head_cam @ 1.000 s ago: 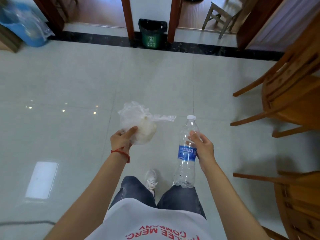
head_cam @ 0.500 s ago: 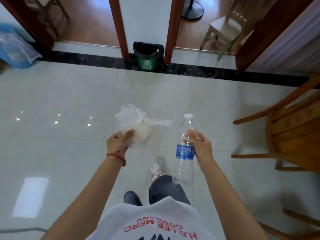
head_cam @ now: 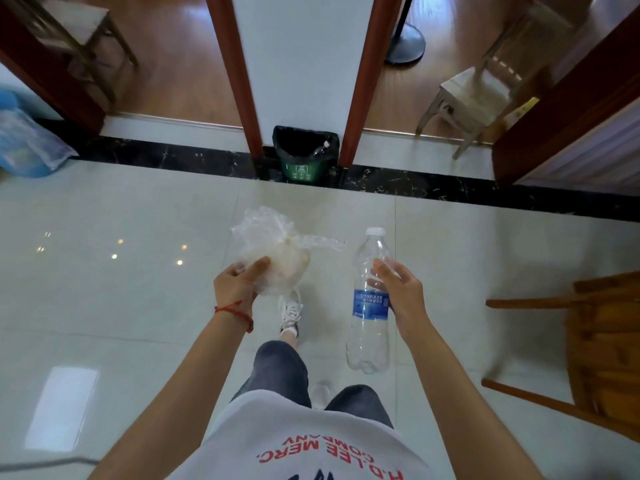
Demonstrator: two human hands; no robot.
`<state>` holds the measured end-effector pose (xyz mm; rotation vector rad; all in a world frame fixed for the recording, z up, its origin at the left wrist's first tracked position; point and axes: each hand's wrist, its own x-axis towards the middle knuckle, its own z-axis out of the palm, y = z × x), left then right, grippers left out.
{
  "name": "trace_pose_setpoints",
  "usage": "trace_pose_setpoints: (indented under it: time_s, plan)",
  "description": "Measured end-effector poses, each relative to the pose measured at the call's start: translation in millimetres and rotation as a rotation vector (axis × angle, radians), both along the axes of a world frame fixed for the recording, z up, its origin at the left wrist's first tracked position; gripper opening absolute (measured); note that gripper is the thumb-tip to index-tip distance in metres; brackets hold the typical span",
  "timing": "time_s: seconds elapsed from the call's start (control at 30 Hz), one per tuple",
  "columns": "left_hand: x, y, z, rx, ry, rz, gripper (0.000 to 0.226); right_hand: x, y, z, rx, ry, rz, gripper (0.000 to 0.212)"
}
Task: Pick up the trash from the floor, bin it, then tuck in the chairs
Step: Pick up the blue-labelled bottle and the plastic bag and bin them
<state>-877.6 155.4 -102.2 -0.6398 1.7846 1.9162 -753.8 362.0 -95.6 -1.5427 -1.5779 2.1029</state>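
The bin (head_cam: 304, 157) has come nearer since the earlier frame, and the chair (head_cam: 602, 348) has slid toward the right edge. The left hand (head_cam: 235, 289) holds the bag (head_cam: 273, 258) above the floor (head_cam: 104, 306), thumb over its near side, fingers curled beneath. The right hand (head_cam: 401, 296) grips the bottle (head_cam: 369, 299) upright at mid-body, fingers (head_cam: 377, 282) wrapped round its far side.

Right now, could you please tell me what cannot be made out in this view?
- Head view: contents of the plastic bag in the left hand; the crumpled film blurs them.
- The label print on the bottle in the right hand is too small.
- The bin interior is dark, only partly readable.
- The wooden chair is cut off by the right edge.
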Motion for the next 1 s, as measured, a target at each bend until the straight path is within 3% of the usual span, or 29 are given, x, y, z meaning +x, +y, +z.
trace_pose_setpoints:
  time_s: [0.27,0.33,0.6,0.73,0.83,1.0]
  plan:
    - [-144.9,51.9,-2.1,-0.024,-0.014,-0.036,0.028,-134.7,44.7,0.1,0.013,0.003,-0.069,0.05]
    - [-171.8,63.0,-2.5,-0.027,-0.031,-0.047,0.02,-158.4,55.2,-0.6,0.02,0.003,-0.076,0.048]
    - [-250.3,109.1,-8.1,-0.055,-0.09,-0.002,0.011,-240.2,98.9,-16.0,0.012,-0.031,-0.045,0.045]
    - [-290.8,136.3,-15.4,-0.094,-0.108,0.021,0.021,-287.9,129.3,-25.2,-0.014,-0.042,-0.02,0.043]
    - [-320.4,159.8,-18.2,-0.105,-0.124,0.044,0.009,-326.0,154.7,-27.6,-0.032,-0.057,0.0,0.046]
    - [-360.6,194.2,-28.0,-0.124,-0.157,0.09,0.012,-379.3,190.7,-37.6,-0.02,-0.098,0.06,0.051]
